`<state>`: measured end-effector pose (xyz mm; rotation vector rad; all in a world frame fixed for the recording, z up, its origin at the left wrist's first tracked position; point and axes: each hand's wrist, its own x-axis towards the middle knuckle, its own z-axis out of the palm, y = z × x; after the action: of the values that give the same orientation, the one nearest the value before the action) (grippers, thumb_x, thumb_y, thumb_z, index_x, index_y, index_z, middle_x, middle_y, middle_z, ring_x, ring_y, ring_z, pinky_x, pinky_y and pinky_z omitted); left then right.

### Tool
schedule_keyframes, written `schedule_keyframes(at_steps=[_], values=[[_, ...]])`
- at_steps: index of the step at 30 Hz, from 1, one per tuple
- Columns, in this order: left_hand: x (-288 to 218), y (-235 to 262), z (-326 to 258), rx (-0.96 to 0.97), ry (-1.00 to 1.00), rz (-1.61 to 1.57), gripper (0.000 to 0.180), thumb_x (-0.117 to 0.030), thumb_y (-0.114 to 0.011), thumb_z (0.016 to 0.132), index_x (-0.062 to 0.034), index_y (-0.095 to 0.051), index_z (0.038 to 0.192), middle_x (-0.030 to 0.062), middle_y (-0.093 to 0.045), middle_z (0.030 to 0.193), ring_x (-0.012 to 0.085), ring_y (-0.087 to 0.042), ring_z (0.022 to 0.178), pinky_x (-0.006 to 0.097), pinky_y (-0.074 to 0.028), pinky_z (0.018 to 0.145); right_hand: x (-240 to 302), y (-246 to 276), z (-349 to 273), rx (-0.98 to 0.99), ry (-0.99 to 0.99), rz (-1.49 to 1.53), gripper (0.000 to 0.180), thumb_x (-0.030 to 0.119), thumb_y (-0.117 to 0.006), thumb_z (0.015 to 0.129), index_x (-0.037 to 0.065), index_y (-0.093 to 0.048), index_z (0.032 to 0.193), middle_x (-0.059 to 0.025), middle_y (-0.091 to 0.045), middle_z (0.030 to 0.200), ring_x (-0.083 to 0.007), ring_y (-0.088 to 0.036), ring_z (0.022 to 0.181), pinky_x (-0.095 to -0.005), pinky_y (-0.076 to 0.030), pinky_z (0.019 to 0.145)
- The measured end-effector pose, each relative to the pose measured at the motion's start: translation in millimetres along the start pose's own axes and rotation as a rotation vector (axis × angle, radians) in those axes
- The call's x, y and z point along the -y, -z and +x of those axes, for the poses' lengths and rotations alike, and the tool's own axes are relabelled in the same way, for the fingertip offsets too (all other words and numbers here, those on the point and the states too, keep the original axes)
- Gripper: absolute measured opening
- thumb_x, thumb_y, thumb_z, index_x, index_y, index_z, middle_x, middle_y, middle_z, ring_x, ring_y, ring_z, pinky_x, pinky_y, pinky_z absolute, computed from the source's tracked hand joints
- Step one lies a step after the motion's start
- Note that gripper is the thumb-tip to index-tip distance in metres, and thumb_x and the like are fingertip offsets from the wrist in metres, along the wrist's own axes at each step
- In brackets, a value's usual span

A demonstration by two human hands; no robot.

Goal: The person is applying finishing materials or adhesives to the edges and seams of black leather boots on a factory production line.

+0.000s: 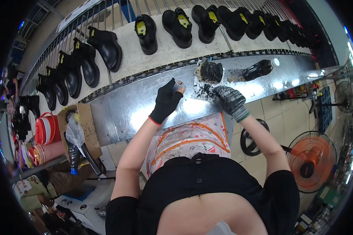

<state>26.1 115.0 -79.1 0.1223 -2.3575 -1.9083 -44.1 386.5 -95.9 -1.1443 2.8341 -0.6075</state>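
Note:
My left hand [168, 101], in a black glove with bare fingertips, hovers over the metal ledge [121, 113], fingers loosely curled and a little apart, nothing visible in them. My right hand [230, 102], in a grey knit glove with a green cuff, rests at the near right edge of a white sheet [200, 92] smeared with black. Its fingers are bent together over the dark smears; what they grip is hidden. A black, crusted lump or container [211, 72] sits on the sheet's far part. To its right lies a dark bottle with a white cap [259, 69].
Black boots [105, 49] and black shoes [146, 34] with yellow insides line the conveyor belt [133, 62] beyond the ledge. A cardboard box [91, 135] with a plastic bag, a red-and-white jug [46, 128] and a pink container [47, 150] stand left. An orange fan [310, 161] stands right.

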Motion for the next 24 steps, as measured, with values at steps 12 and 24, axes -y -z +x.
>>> schedule_keyframes(at_steps=[12, 24], values=[[9, 29, -47, -0.153, 0.067, -0.258, 0.023, -0.02, -0.056, 0.09, -0.0023, -0.057, 0.106, -0.0017, -0.05, 0.066, 0.0072, -0.046, 0.06, 0.022, -0.038, 0.058, -26, 23, -15, -1.035, -0.762, 0.348, 0.063, 0.006, -0.077, 0.068, -0.001, -0.048, 0.124, -0.0109, -0.054, 0.111, -0.0165, -0.054, 0.086, -0.0303, -0.049, 0.074], [-26, 27, -55, -0.224, 0.093, -0.436, 0.035, -0.027, -0.055, 0.092, -0.0012, -0.05, 0.116, 0.0028, -0.053, 0.07, 0.0094, -0.049, 0.065, 0.024, -0.04, 0.06, -114, 56, 26, -0.83, -0.754, 0.555, 0.052, 0.024, -0.075, 0.071, 0.001, -0.057, 0.114, -0.0131, -0.065, 0.103, -0.0218, -0.061, 0.095, -0.0338, -0.046, 0.083]])
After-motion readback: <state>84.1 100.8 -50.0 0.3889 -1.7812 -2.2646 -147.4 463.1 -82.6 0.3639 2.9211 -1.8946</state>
